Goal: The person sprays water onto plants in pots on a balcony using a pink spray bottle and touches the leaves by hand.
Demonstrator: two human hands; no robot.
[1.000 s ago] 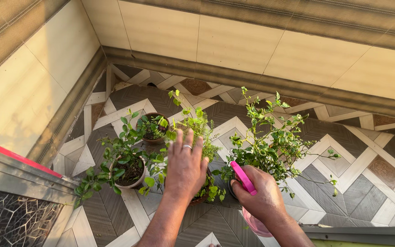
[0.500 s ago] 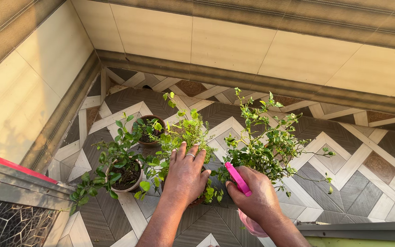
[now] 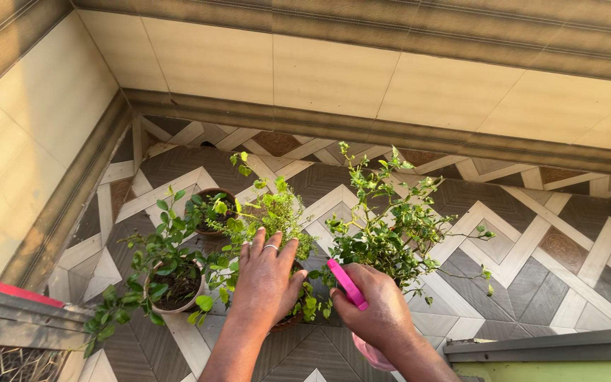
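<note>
Four small leafy potted plants stand grouped on a floor of brown and cream zigzag tiles. The left hand [image 3: 266, 283], fingers spread, rests flat on the middle plant [image 3: 277, 219]. The right hand [image 3: 376, 311] grips a pink plastic spray bottle [image 3: 348, 284] beside the bushy plant [image 3: 390, 233]

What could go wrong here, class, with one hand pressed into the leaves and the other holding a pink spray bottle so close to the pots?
1. The left hand lies spread on the middle plant; its thin stems might bend or snap.
2. The right hand holds the pink spray bottle close to the bushy plant, so its sleeve or wrist could catch a twig.
3. The pots stand crowded on the tiled floor; a nudge might tip the small pot.
</note>
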